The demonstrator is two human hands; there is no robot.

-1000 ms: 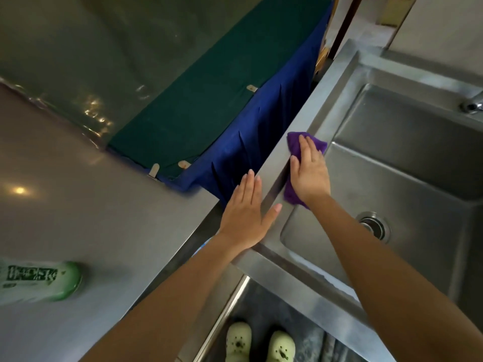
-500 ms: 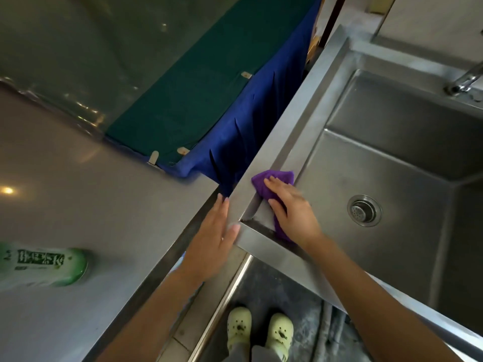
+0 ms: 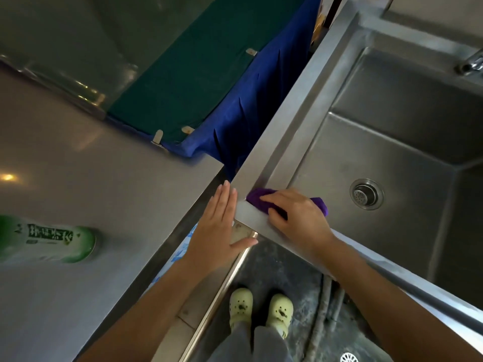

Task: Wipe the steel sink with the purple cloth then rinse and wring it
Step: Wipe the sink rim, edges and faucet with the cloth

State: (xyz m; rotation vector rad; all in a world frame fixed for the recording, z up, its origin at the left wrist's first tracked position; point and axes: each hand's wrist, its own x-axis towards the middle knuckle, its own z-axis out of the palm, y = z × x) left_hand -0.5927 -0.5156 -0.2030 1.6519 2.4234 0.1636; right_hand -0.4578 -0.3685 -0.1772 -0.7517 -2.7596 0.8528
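Observation:
The steel sink fills the right side, with a round drain in its basin floor and a tap at the far right edge. My right hand presses the purple cloth flat onto the sink's near left corner, where the front rim meets the left rim. Most of the cloth is hidden under my palm; its ends stick out on both sides. My left hand lies flat with fingers straight, holding nothing, against the outside of that same corner.
A steel counter lies to the left with a green bottle lying on it. Blue cloth and green fabric hang behind the gap. Below are the floor, my pale green shoes and a white floor drain.
My right hand has slid the purple cloth down the left rim toward me to the near corner. My left hand moved back with it, staying beside the corner.

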